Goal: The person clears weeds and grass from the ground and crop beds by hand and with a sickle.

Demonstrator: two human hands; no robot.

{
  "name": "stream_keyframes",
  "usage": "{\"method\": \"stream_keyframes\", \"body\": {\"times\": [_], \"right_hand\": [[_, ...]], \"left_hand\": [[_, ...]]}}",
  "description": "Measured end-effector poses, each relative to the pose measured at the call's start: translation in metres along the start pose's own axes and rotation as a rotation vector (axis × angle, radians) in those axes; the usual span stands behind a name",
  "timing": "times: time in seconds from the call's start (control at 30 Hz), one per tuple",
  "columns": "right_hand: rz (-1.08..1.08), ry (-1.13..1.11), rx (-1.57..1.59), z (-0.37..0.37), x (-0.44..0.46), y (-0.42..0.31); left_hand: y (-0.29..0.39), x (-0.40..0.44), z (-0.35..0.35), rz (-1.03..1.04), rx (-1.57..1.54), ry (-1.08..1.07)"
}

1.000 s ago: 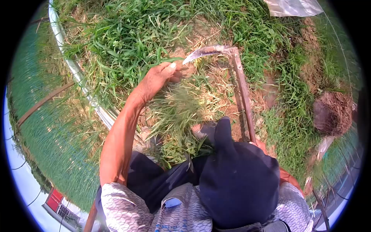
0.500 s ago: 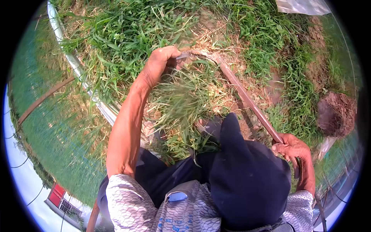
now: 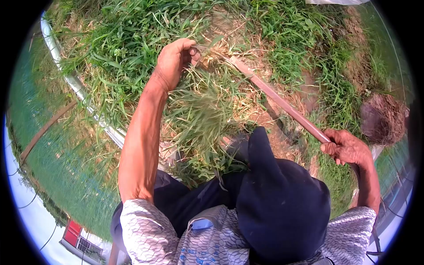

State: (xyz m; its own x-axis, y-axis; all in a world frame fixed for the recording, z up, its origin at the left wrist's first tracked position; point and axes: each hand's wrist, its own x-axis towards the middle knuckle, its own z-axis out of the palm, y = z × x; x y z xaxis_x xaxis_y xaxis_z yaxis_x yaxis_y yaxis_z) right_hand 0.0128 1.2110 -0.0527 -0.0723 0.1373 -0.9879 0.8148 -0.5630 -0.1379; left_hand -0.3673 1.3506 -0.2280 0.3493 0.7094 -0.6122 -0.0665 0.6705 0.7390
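Note:
My right hand (image 3: 347, 147) is closed round the lower end of a long brown handle, which belongs to a sickle (image 3: 282, 102). The handle slants up and left across a patch of bare soil. Its blade end lies low among dry stalks near my left hand and is hard to make out. My left hand (image 3: 173, 59) is curled closed at the upper middle, gripping grass; its fingertips are partly hidden. Below it, a blurred tuft of long grass (image 3: 201, 112) spreads down toward my legs.
Green weeds (image 3: 132, 39) grow thickly at the top and right. A pale pipe-like strip (image 3: 79, 88) runs along the left, beside green netting (image 3: 66, 172). A brown root clump (image 3: 384, 119) sits at the right. My dark cap (image 3: 285, 207) hides the lower middle.
My right hand has moved right and slightly up, drawing the sickle handle with it. The curved blade, visible earlier beside my left hand, is now mostly lost among the stalks.

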Motion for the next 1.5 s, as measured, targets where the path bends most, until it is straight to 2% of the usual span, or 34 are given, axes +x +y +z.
{"method": "stream_keyframes", "body": {"times": [0.27,0.37,0.47,0.53,0.6,0.63,0.73,0.8,0.87,0.93,1.0,1.03,1.07,1.13,1.17,1.2,1.23,1.33,1.4,1.47,1.5], "right_hand": [[0.051,-0.052,0.212,0.004,0.006,0.003],[0.072,-0.062,0.432,0.011,0.010,0.012],[0.094,-0.067,0.559,0.018,0.011,0.013],[0.093,-0.085,0.591,0.018,0.011,0.014],[0.092,-0.101,0.621,0.018,0.012,0.015],[0.098,-0.119,0.637,0.018,0.012,0.016],[0.088,-0.181,0.692,0.027,0.019,0.023],[0.070,-0.225,0.731,0.039,0.031,0.026],[0.027,-0.449,1.094,0.056,0.048,0.027],[0.066,-0.386,1.049,0.078,0.057,0.032],[0.017,-0.337,1.003,0.092,0.053,0.030],[-0.026,-0.257,0.960,0.099,0.052,0.035],[-0.067,-0.173,0.920,0.104,0.052,0.039],[-0.060,-0.146,0.905,0.109,0.051,0.044],[-0.100,-0.001,0.819,0.114,0.056,0.046],[-0.141,0.141,0.730,0.116,0.059,0.047],[-0.124,0.181,0.643,0.111,0.062,0.047],[-0.218,0.276,0.649,0.112,0.073,0.041],[-0.170,0.240,0.699,0.114,0.073,0.034],[-0.211,0.371,0.696,0.131,0.089,0.046],[-0.213,0.377,0.700,0.132,0.093,0.048]], "left_hand": [[-0.002,0.012,0.016,0.029,0.133,0.107],[-0.020,0.027,0.017,0.149,0.311,0.212],[-0.030,0.032,0.031,0.114,0.147,0.174],[-0.034,0.032,0.037,0.107,0.313,0.124],[-0.044,0.031,0.045,0.211,0.555,0.148],[-0.051,0.029,0.047,0.331,0.662,0.180],[-0.061,0.016,0.056,0.445,1.114,0.214],[-0.065,-0.001,0.064,0.444,1.189,0.204],[-0.070,-0.014,0.070,0.364,1.335,0.057],[-0.077,-0.024,0.072,0.274,1.376,-0.017],[-0.076,-0.030,0.074,0.162,1.178,0.143],[-0.081,-0.027,0.072,0.276,1.067,0.324],[-0.086,-0.020,0.063,0.447,1.002,0.418],[-0.076,-0.005,0.049,0.582,1.207,0.404],[-0.075,-0.006,0.047,0.609,1.361,0.322],[-0.071,-0.005,0.047,0.613,1.366,0.323],[-0.065,0.000,0.047,0.602,1.385,0.251],[-0.059,0.028,0.043,0.623,1.434,0.151],[-0.055,0.041,0.041,0.684,1.276,-0.024],[-0.053,0.041,0.053,0.714,1.566,0.051],[-0.055,0.042,0.054,0.751,1.594,0.039]]}}
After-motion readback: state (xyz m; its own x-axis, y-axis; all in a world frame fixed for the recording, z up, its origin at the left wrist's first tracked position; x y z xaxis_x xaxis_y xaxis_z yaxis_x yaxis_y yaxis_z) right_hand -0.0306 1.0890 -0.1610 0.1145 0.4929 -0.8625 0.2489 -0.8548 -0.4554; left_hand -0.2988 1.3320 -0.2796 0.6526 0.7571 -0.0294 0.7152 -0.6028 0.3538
